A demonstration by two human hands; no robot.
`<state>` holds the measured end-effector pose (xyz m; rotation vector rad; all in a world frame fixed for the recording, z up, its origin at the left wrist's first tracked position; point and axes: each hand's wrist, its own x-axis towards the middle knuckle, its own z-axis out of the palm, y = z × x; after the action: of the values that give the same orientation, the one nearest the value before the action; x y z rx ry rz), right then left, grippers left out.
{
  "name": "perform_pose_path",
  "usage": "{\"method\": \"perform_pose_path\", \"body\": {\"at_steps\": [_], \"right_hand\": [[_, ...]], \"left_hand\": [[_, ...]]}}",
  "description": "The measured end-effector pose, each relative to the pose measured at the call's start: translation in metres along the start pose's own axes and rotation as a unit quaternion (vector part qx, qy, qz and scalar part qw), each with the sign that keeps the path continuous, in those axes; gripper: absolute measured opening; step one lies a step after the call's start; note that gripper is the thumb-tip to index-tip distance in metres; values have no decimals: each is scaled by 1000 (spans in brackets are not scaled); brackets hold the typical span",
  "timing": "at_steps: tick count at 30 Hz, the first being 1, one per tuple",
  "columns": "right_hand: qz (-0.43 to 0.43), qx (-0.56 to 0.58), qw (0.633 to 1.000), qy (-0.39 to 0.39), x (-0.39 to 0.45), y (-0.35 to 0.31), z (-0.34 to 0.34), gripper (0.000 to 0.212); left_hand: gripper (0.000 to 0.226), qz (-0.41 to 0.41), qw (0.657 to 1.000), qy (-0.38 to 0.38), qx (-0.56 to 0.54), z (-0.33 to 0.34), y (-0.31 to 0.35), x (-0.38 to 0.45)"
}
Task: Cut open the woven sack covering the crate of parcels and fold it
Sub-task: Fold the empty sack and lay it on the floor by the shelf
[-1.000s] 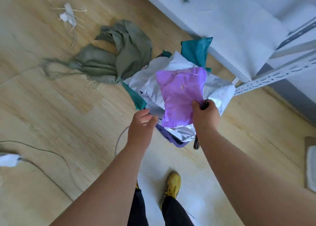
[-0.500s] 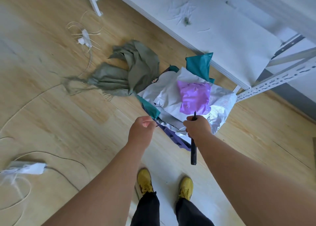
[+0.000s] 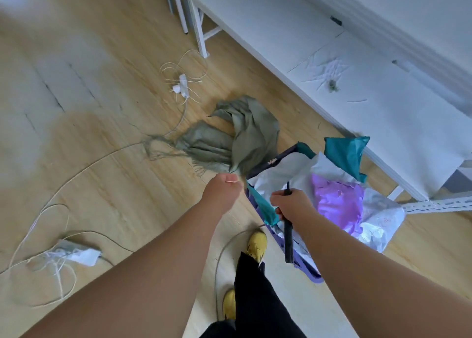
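sack (image 3: 237, 135) is lying crumpled beside crate (image 3: 282, 158). left hand (image 3: 222, 192) is pinching its corner; right hand (image 3: 293, 204) is gripping cutter (image 3: 288, 240). lifting clear first should ease folding.

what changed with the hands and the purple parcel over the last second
The right hand let go of the purple parcel, which now lies on the pile in the crate. The left hand reached out and pinches the grey-green sack at its corner. The right hand still grips the black cutter.
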<state>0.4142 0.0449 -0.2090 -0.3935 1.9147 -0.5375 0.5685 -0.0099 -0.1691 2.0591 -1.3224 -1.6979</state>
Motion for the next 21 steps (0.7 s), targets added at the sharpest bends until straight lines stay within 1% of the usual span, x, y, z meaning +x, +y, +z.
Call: {"method": "perform_pose_path", "body": {"at_steps": [2, 4, 8, 10, 12, 17, 21], "right_hand": [[1, 17, 1000, -13, 18, -25, -3, 8], [0, 25, 1000, -8, 34, -49, -5, 14], [1, -12, 1000, -15, 65, -91, 4, 16], [11, -13, 1000, -14, 75, -105, 11, 16], [29, 13, 999, -17, 86, -119, 25, 16], [44, 26, 998, -24, 112, -151, 57, 24], [49, 59, 997, 4, 141, -184, 78, 24]], "left_hand": [[33, -12, 1000, -2, -6, -7, 16, 22], [32, -12, 1000, 1, -20, -16, 31, 44], [35, -25, 997, 18, -66, -36, 52, 83], [34, -35, 995, 7, -88, -41, 53, 92], [34, -50, 994, -6, -98, -51, 54, 107], [35, -74, 993, -22, -90, -86, 61, 160], [39, -77, 993, -53, -70, -120, 73, 217]]}}
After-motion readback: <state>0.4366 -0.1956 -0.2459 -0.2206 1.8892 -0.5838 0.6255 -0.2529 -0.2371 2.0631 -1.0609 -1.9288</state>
